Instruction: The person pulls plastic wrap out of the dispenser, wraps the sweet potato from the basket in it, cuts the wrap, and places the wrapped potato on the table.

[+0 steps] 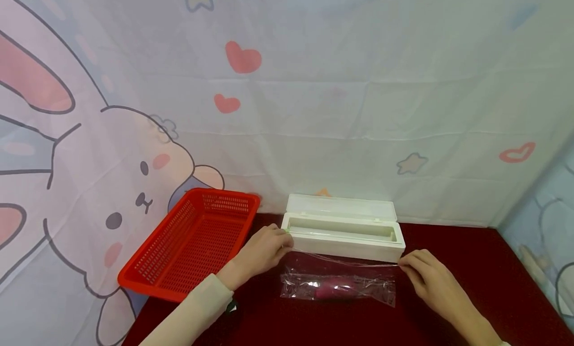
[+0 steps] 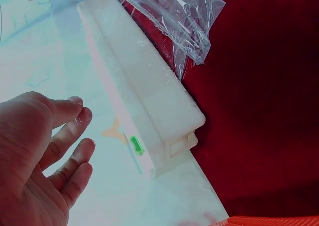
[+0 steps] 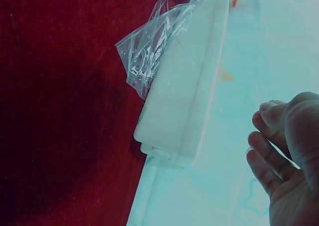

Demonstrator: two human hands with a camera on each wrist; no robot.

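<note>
A sheet of clear plastic film [image 1: 298, 286] stretches between both hands and lies crumpled over a pink object [image 1: 335, 288], whose kind is blurred by the wrap. The left hand [image 1: 268, 247] pinches the film's upper left edge between thumb and forefinger, at the front left corner of the white dispenser box. At the other end, the right hand [image 1: 430, 281] pinches the upper right edge, just off the box's front right corner. Behind the film stands the white film dispenser box [image 1: 345, 247], its lid [image 1: 341, 205] raised and a film roll [image 1: 336, 233] inside. A green piece [image 2: 136, 145] shows on the box.
To the left, a red plastic basket [image 1: 224, 226] sits at an angle on the dark red cloth [image 1: 453, 246], close to the left forearm. A small dark item [image 1: 231, 306] peeks out under the left sleeve. Behind the box hangs a printed curtain [image 1: 341, 111].
</note>
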